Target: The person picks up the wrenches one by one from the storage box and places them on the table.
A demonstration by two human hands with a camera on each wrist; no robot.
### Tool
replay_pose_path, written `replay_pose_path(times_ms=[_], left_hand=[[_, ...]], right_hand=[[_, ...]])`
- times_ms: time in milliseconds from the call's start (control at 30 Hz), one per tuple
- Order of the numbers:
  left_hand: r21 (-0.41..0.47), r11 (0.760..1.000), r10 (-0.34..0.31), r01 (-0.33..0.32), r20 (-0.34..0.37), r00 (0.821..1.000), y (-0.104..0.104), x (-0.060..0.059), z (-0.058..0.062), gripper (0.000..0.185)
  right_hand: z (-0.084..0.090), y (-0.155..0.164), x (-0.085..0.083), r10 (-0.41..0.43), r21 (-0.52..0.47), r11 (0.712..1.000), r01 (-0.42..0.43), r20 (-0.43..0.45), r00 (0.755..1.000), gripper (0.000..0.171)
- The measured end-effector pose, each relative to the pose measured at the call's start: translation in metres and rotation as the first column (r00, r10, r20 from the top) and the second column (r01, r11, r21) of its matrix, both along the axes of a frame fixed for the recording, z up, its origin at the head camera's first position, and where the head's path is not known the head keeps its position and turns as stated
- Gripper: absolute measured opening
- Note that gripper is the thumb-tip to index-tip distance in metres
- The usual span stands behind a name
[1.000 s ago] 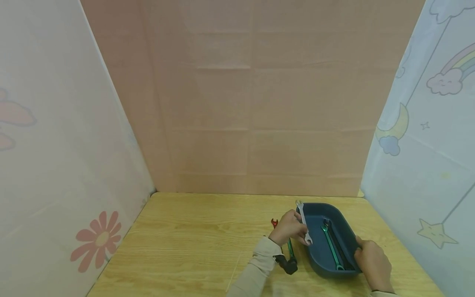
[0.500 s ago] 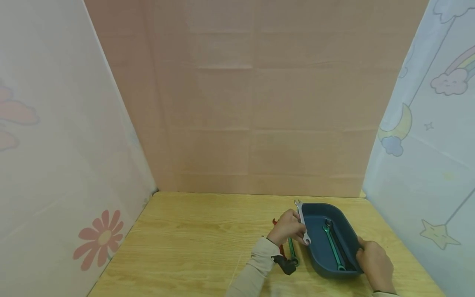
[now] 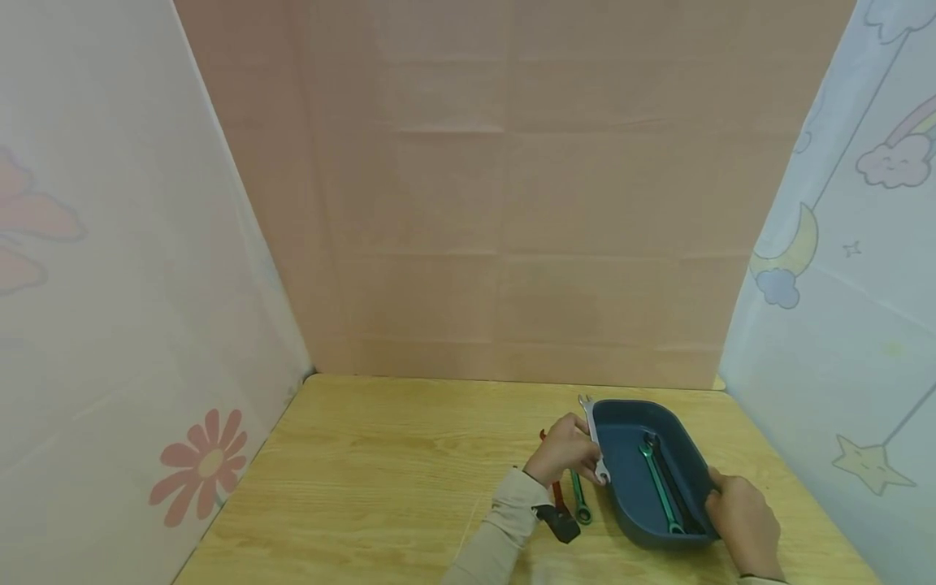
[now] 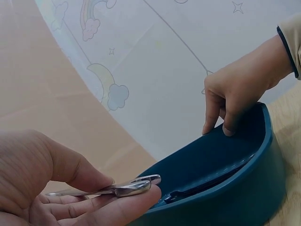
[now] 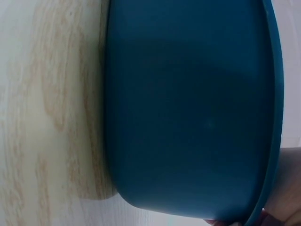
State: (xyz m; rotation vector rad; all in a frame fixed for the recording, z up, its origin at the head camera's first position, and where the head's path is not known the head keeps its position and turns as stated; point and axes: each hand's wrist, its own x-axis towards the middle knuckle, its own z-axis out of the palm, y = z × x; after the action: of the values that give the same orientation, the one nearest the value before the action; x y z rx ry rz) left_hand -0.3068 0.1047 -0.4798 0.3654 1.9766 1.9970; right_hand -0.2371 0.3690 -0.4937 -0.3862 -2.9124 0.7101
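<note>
My left hand point(image 3: 565, 449) pinches a silver open-ended wrench point(image 3: 593, 431) between thumb and fingers, along the left rim of a dark blue basin point(image 3: 630, 487). In the left wrist view the wrench's forked end point(image 4: 134, 187) juts past the fingertips, over the basin's edge. My right hand point(image 3: 744, 520) grips the opposite rim, fingers on the inner wall. Inside the basin lie a green wrench point(image 3: 660, 487) and a black tool point(image 3: 673, 487) side by side. The right wrist view is mostly filled by the basin's outer wall point(image 5: 193, 103).
On the wooden table point(image 3: 380, 471), left of the basin, a green wrench point(image 3: 580, 497) and a red tool point(image 3: 558, 494) lie partly under my left hand. A black device point(image 3: 561, 525) sits at the left wrist. Printed sheets point(image 3: 826, 349) and a brown backdrop point(image 3: 504, 244) enclose the table.
My left hand has shifted slightly left with the wrench, from over the basin's edge to along its rim. More of the green wrench on the table shows. The right hand keeps its grip.
</note>
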Motion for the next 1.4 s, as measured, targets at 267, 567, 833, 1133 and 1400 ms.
replay_pose_path(times_ms=[267, 567, 833, 1133, 1400], left_hand=[[0.042, 0.999, -0.004, 0.003, 0.023, 1.0, 0.001, 0.0, -0.001, 0.029], [0.047, 0.999, 0.008, -0.009, 0.025, 1.0, -0.002, 0.0, -0.007, 0.03], [0.051, 0.999, 0.012, -0.013, 0.025, 1.0, -0.009, 0.002, -0.012, 0.03], [0.042, 0.999, 0.019, -0.021, 0.034, 0.999, -0.019, 0.005, -0.014, 0.03], [0.046, 0.999, 0.013, -0.014, 0.036, 0.999, -0.024, 0.004, -0.022, 0.031]], right_hand=[[-0.001, 0.001, 0.0, -0.006, 0.012, 1.0, 0.006, -0.003, 1.0, 0.046], [-0.001, 0.001, 0.001, -0.003, -0.004, 1.0, 0.003, 0.009, 1.0, 0.046], [-0.002, 0.001, 0.0, 0.004, -0.013, 1.0, -0.004, -0.011, 1.0, 0.046], [-0.001, -0.001, 0.001, 0.01, -0.018, 1.0, -0.011, -0.014, 1.0, 0.046], [-0.001, -0.001, 0.002, 0.001, -0.014, 1.0, -0.001, -0.014, 1.0, 0.045]])
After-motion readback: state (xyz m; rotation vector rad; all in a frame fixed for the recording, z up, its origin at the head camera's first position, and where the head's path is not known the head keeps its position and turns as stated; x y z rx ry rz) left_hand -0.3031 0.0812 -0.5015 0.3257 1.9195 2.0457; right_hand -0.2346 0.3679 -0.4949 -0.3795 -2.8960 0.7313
